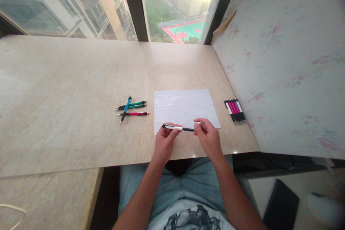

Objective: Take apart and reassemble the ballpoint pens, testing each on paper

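A white pen with a black grip (178, 128) lies level between my two hands, above the near edge of a sheet of paper with handwriting (183, 104). My left hand (165, 139) is closed around its white barrel, thumb on top. At the black tip end, the fingers of my right hand (208, 136) pinch the point. Left of the paper, a blue pen (126, 109) lies across two green pens (138, 104) and a pink pen (137, 114). Right of the paper, a row of several white, pink and purple pens (235, 110) lies side by side.
The marble-patterned tabletop (81, 79) reaches back to the windows (178, 16). A wall with flowered paper (283, 61) closes off the right side, close to the pen row. Below right, a dark flat object (281, 205) rests on a lower surface.
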Available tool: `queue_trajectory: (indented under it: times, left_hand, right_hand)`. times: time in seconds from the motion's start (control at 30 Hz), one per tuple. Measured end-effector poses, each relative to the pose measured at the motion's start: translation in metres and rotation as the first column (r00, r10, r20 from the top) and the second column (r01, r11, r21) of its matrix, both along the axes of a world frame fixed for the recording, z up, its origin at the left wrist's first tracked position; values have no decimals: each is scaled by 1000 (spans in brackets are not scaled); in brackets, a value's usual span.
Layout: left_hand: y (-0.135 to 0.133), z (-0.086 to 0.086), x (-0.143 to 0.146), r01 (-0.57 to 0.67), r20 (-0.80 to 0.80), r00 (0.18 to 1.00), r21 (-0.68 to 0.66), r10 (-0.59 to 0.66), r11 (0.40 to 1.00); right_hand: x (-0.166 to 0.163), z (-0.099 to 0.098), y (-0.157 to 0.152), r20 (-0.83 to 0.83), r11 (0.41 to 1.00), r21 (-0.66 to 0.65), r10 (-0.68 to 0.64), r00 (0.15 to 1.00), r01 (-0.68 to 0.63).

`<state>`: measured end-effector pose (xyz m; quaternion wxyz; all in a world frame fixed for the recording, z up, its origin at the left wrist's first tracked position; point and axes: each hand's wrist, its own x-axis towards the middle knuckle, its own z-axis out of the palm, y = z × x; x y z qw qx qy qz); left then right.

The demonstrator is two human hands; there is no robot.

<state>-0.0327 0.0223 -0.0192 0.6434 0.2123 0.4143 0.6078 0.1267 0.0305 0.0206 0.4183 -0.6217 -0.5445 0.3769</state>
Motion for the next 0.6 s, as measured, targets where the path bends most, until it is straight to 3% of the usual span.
queue_trajectory:
  times: [0.2, 0.6]
  left_hand:
    - [2, -1, -1, -41, 92, 995, 4, 41, 999]
    - [2, 3, -1, -30, 86, 996, 5, 29, 1000]
  right_hand:
    - [-1, -2, -5, -89, 993, 39, 114, 989, -111]
    - [3, -2, -5, 69, 979, 18, 200, 977, -202]
